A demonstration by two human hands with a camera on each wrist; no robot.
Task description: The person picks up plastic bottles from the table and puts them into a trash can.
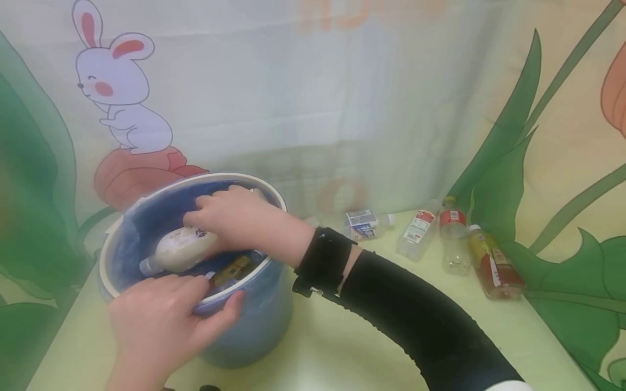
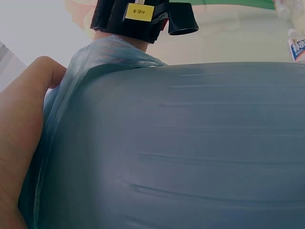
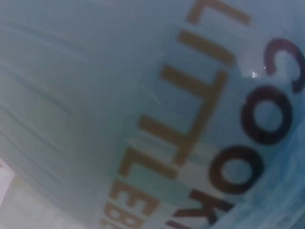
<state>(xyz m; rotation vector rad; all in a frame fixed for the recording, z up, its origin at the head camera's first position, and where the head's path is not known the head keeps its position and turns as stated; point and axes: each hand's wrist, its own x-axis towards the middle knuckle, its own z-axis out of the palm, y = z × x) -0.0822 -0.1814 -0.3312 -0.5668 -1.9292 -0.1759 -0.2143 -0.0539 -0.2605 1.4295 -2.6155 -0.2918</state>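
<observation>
A blue bin (image 1: 264,315) with a pale rim stands on the table, lined with a thin blue bag (image 1: 146,222). Reaching over the rim, my right hand (image 1: 244,217) holds a whitish bottle (image 1: 183,250) inside the bin, its cap pointing left toward me. My left hand (image 1: 161,315) grips the near rim, fingers over the edge and thumb outside. Below the whitish bottle lies another bottle (image 1: 237,270) with a dark yellow label. The left wrist view shows my left hand (image 2: 24,129) beside the bin wall (image 2: 190,138); large lettering (image 3: 190,90) fills the right wrist view.
On the table's right side lie a bottle with a blue-and-white label (image 1: 362,225), a clear bottle with a red-and-white label (image 1: 417,231), a clear red-labelled bottle (image 1: 454,239) and a bottle of reddish drink (image 1: 496,266). A printed curtain (image 1: 313,103) hangs behind.
</observation>
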